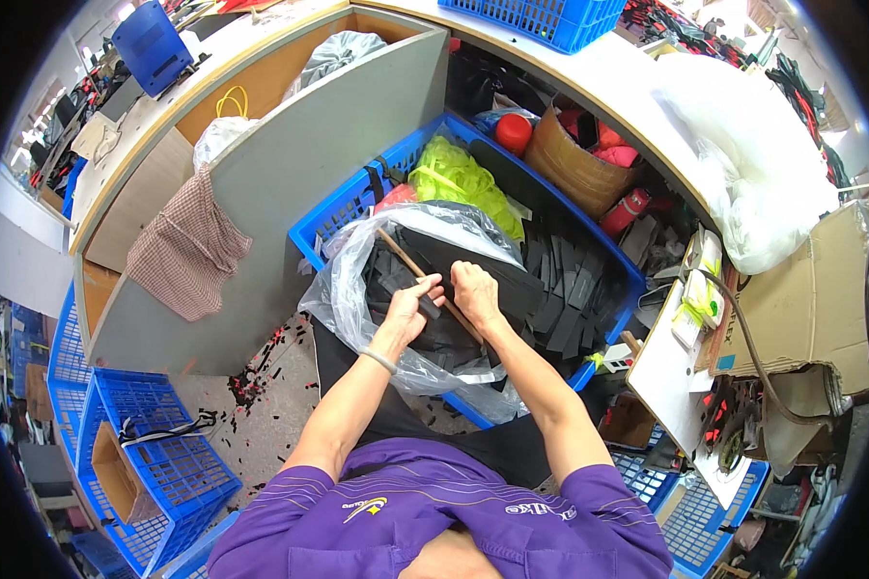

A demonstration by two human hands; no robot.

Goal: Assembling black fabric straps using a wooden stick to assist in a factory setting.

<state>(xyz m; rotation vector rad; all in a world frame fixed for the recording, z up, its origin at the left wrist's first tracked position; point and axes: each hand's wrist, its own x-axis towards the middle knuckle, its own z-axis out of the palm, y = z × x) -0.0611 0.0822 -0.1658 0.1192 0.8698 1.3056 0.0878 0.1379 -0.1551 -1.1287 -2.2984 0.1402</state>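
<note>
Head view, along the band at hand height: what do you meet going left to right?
Checked cloth draped on the grey board → clear plastic bag → left hand → right hand → loose black strips in the blue crate → cardboard sheet.

glossy plastic bag (357, 289) (crinkled); wooden stick (404, 257)

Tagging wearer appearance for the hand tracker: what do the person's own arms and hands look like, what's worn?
Both forearms are bare, with no gloves on the left hand or the right hand. A thin pale band circles the left wrist; the right wrist shows nothing. Short purple sleeves with thin yellow curved stripes and small pale chest markings end above the elbows.
</note>
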